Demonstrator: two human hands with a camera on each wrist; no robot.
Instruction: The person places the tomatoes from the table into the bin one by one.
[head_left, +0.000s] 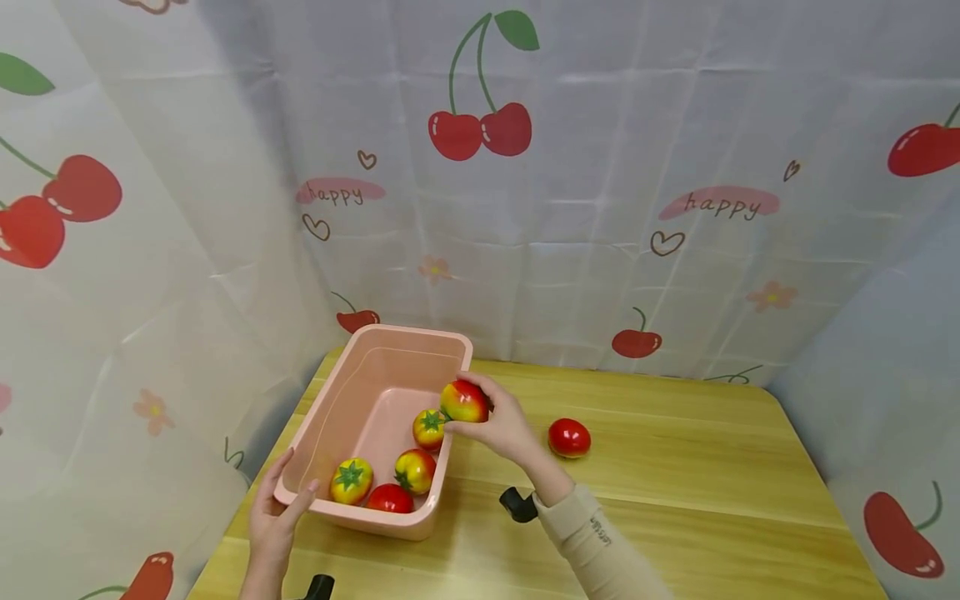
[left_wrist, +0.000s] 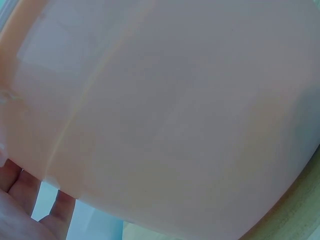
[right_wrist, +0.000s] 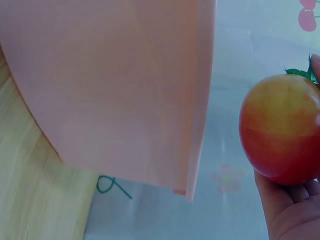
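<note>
My right hand [head_left: 507, 425] holds a red-and-yellow tomato [head_left: 465, 402] with a green leafy top, above the right rim of a pink plastic bin [head_left: 412, 332]. In the right wrist view that tomato [right_wrist: 280, 132] is gripped by the fingers, beside the bin's outer wall [right_wrist: 115, 90]. At the near left corner my left hand [head_left: 272, 518] grips the bin's rim, thumb toward the inside and fingers around the outside. Several tomatoes lie in the bin, among them a yellow one [head_left: 350, 480] and a red one [head_left: 389, 498]. The left wrist view is mostly filled by the bin's wall [left_wrist: 175, 110].
Another red tomato [head_left: 569, 438] lies on the wooden table [head_left: 690, 475], right of the bin. A white curtain [head_left: 570, 208] with cherry prints hangs behind and around the table. Black pieces [head_left: 517, 505] show near both wrists.
</note>
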